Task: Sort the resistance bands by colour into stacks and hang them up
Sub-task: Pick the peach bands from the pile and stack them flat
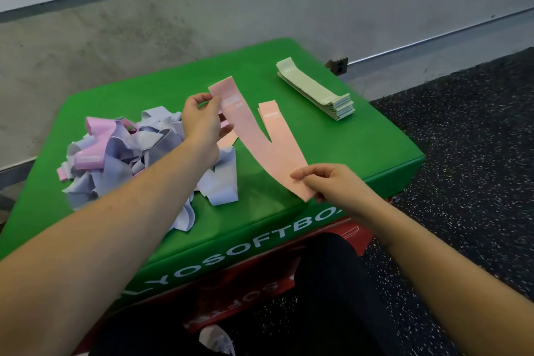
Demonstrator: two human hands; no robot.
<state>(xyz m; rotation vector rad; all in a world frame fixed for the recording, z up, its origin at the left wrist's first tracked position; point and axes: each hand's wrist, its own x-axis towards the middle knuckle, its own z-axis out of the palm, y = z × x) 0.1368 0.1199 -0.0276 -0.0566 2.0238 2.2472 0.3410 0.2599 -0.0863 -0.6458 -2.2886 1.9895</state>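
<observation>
Hands apart, left hand (pixel 202 121) and right hand (pixel 326 182) pinching the peach band (pixel 260 139) taut — best laid squarely onto the peach stack (pixel 274 121)

Two bare hands (pixel 202 121) showing. One flat peach-pink fabric band (pixel 260 141) being held, at least one more peach band (pixel 271 118) lying behind. One neat stack of pale green bands (pixel 315 92). One tangled heap of lilac and pink bands (pixel 121 147), count unclear. Two stacked soft boxes: green (pixel 332 136) sitting over red (pixel 352 234).

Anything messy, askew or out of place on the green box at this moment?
Only the unsorted pile of lilac and pink bands, tangled at the left of the green box. The pale green stack lies squared, and both hands hold a peach band flat.
</observation>
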